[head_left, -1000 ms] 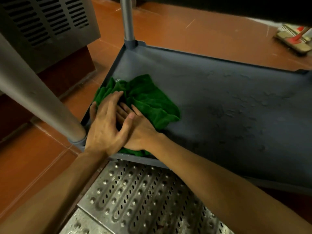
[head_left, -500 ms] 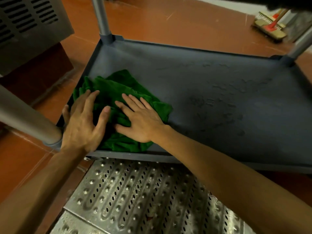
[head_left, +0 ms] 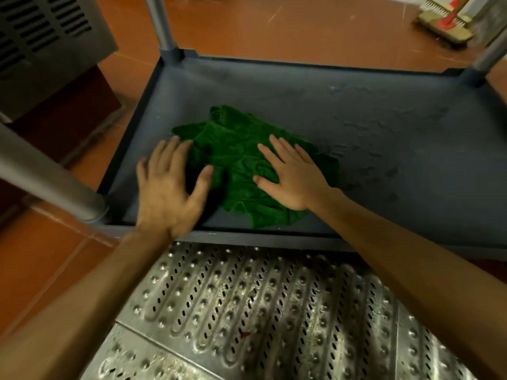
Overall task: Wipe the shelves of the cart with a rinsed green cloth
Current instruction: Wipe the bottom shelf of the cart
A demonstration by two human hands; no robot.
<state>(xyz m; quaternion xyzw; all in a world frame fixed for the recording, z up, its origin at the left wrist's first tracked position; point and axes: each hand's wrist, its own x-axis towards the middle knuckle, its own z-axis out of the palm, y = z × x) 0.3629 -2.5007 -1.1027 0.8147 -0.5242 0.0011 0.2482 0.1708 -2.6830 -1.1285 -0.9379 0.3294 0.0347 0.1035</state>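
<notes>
A crumpled green cloth (head_left: 236,160) lies on the dark grey bottom shelf (head_left: 384,149) of the cart, left of the shelf's middle. My right hand (head_left: 293,176) presses flat on the cloth's right part with fingers straight and spread. My left hand (head_left: 170,187) lies at the cloth's left edge, fingers spread, thumb touching the fabric. Water drops and wet streaks show on the shelf to the right of the cloth.
Grey cart posts stand at the near left (head_left: 46,176), far left (head_left: 162,26) and far right (head_left: 491,50) corners. A perforated metal floor grate (head_left: 260,311) lies in front of the cart. A vented metal cabinet (head_left: 46,39) stands at left, a broom head (head_left: 447,23) at far right.
Both hands have slid the cloth to the right along the shelf, away from the near left corner. The hands, overlapping before, have spread apart.
</notes>
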